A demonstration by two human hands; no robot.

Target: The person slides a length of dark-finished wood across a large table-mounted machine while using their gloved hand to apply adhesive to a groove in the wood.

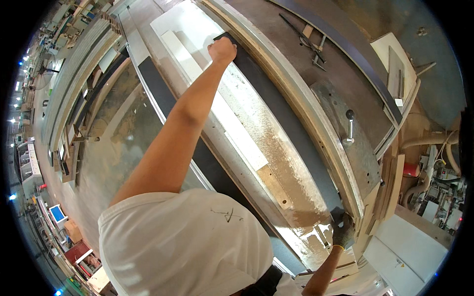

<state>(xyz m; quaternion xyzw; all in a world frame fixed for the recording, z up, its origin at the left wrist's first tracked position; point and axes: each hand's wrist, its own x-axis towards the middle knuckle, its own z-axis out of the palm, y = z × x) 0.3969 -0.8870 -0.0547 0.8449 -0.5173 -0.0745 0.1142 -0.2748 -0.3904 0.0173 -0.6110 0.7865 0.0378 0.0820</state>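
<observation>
A long dark grey board (284, 108) lies on a worn pale machine bed (276, 143), against a wooden-edged rail (316, 130). At the board's far end my bare left hand (223, 50) is closed on its edge, the arm stretched far forward. My right hand (342, 231), in a dark glove with a yellow cuff, grips the board's near end; its fingertips are partly hidden in shadow. Left of the board, a narrow white strip (244, 148) runs lengthwise on the bed.
A crank handle with a black knob (349, 127) stands on a metal plate right of the rail. Beyond it are a metal clamp arm (311, 44) and a curved dark edge (360, 64). Stacked boards (81, 74) are at left; a white cabinet (402, 256) stands at lower right.
</observation>
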